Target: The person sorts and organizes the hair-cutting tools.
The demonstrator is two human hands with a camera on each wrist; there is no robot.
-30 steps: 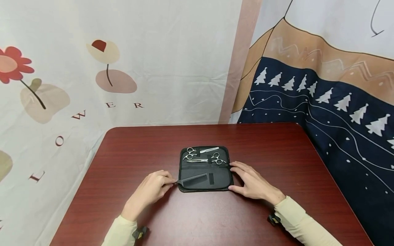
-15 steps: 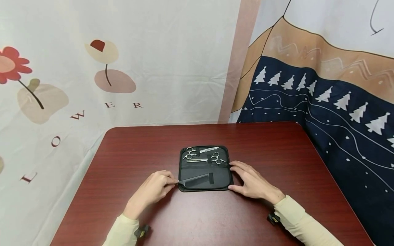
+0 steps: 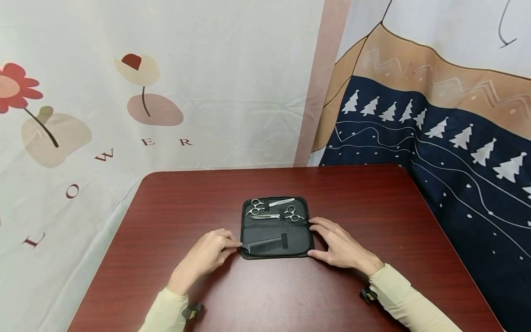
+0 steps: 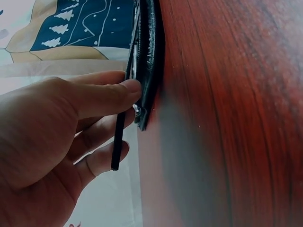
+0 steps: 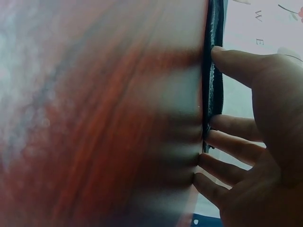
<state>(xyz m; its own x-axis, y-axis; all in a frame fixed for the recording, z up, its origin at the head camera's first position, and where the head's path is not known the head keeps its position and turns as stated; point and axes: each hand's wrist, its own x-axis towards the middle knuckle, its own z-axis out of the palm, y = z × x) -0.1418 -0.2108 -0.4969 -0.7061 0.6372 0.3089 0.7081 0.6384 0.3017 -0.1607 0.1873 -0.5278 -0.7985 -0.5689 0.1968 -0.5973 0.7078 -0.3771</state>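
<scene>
A black zippered case [image 3: 275, 251] lies spread flat on the table. Across its lower half is a dark comb [image 3: 265, 241], slightly slanted, its far end at a small elastic loop [image 3: 284, 240]. Whether that end is inside the loop I cannot tell. At the case's left edge my left hand [image 3: 211, 251] pinches the comb's near end between thumb and fingers. In the left wrist view the comb [image 4: 118, 137] appears edge-on as a thin dark strip. My right hand [image 3: 342, 244] touches the case's right edge with extended thumb and fingertips.
Two pairs of scissors, an upper pair [image 3: 256, 211] and a lower pair [image 3: 295, 217], sit in the case's upper half under straps. The reddish-brown table [image 3: 191, 198] extends around the case. Patterned curtains [image 3: 232, 83] hang behind the table.
The comb has slid a little to the right with my left hand, its far end shifting to the elastic loop. It also looks flatter against the case. My right hand has barely moved.
</scene>
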